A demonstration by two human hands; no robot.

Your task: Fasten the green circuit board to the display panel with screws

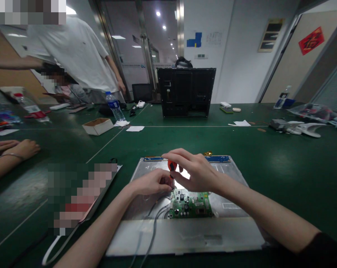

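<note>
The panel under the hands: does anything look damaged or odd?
No clear damage shows, though the left hand and right hand cover part of the panel. Two things look untidy: crumpled gold-coloured material sticks up at its far edge, behind the blue circuit strip, and grey cables trail loosely over its near edge.

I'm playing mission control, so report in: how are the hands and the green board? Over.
Right hand on orange screwdriver. Left hand close below it. Green board on silver panel. Grey cables alongside, possibly in the way.
</note>
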